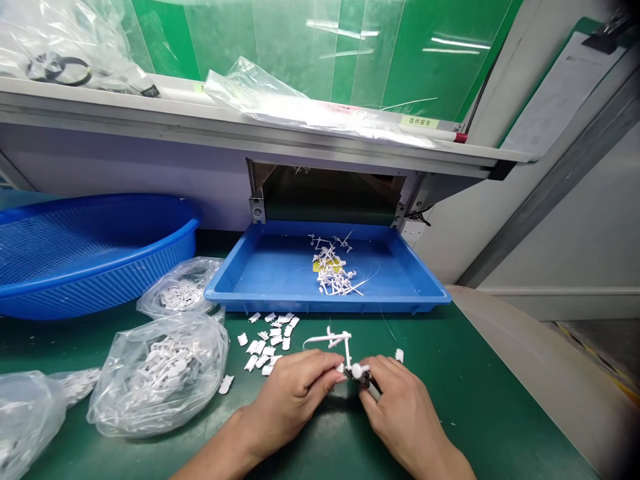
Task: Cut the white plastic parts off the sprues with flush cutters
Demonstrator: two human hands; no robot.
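Now: our left hand (290, 403) and right hand (403, 407) closed, pinching white plastic sprue (336, 339) | light, brittle, hold by runner | loose pieces (265, 340) left of hands

Bare, ungloved, the left hand (293, 400) comes in from the near left and the right hand (405, 410) from the near right, meeting at centre with backs turned up. The left fingers (325, 367) curl inward, pointing right; the right fingers (373, 373) bend down to face them, the two sets of fingertips close together. The left forearm (220, 457) and right forearm (447, 463) angle in from the near edge.
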